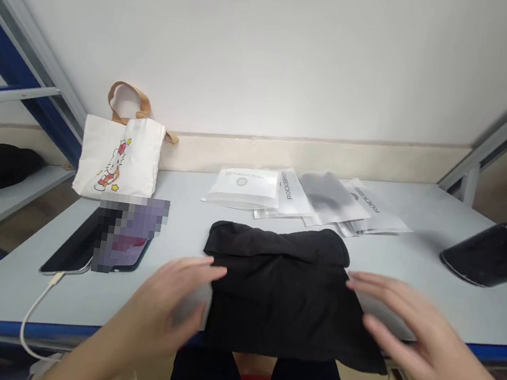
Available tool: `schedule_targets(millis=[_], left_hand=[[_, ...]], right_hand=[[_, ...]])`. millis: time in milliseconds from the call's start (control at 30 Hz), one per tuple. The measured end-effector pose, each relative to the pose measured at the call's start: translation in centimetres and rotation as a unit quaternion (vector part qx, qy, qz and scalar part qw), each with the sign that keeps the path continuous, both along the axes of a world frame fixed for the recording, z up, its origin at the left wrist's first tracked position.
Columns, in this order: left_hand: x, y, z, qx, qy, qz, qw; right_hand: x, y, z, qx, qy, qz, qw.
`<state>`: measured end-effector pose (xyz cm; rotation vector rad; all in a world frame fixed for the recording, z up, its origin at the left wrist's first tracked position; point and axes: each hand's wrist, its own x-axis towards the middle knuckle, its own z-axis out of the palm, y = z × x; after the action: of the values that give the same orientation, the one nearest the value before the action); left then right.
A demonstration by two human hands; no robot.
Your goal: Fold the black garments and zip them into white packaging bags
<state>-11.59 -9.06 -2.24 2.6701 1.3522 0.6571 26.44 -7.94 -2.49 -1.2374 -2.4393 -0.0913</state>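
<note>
A black piece of fabric (280, 301) lies on the table in front of me, its far end folded over into a thick roll. The near edge hangs over the front of the table. At its left side is my left hand (174, 301), fingers apart, the fingertips at the cloth's edge. My right hand (408, 328) is at the opposite side, also with fingers spread, its fingertips by the cloth's right edge. Both hands are slightly blurred, and neither has its fingers closed round the fabric.
Several white printed pouches (290, 195) lie along the back of the table (414, 256). To the left stand a white tote bag (121, 156) and two phones, one (73, 243) with a charging cable (31, 313). A black cylindrical object (490, 251) juts in from the right.
</note>
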Motion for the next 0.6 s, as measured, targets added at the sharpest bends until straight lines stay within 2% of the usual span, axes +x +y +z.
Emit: schedule_targets(millis=[100,200,300,367,467,533,600], left_hand=[[0.5,-2.2,-0.6,-0.01,0.049,-0.039,0.998],[0.5,-2.6,-1.9,0.012,0.048,-0.059,0.997],[0.2,-2.1,-2.6,0.04,0.005,-0.065,0.997],[0.2,-1.9,-2.6,0.031,-0.042,-0.058,0.997],[0.5,-1.3,-1.7,-0.033,-0.141,0.011,0.989],[1.1,-0.3,-1.0,-0.085,-0.196,0.09,0.973],[1.8,1.2,-0.3,-0.125,-0.236,0.162,0.95]], right_hand=[[-1.2,-2.9,-0.3,0.006,-0.067,0.053,0.996],[-1.3,-3.8,-1.5,0.011,-0.1,0.035,0.994],[-0.2,-3.8,-2.2,-0.013,-0.063,0.03,0.997],[0.5,-3.7,-2.0,-0.05,-0.004,0.025,0.998],[0.6,-2.9,-0.9,-0.12,0.117,-0.017,0.986],[0.1,-1.5,-0.1,-0.16,0.184,-0.06,0.968],[-0.6,0.7,0.3,-0.163,0.214,-0.093,0.959]])
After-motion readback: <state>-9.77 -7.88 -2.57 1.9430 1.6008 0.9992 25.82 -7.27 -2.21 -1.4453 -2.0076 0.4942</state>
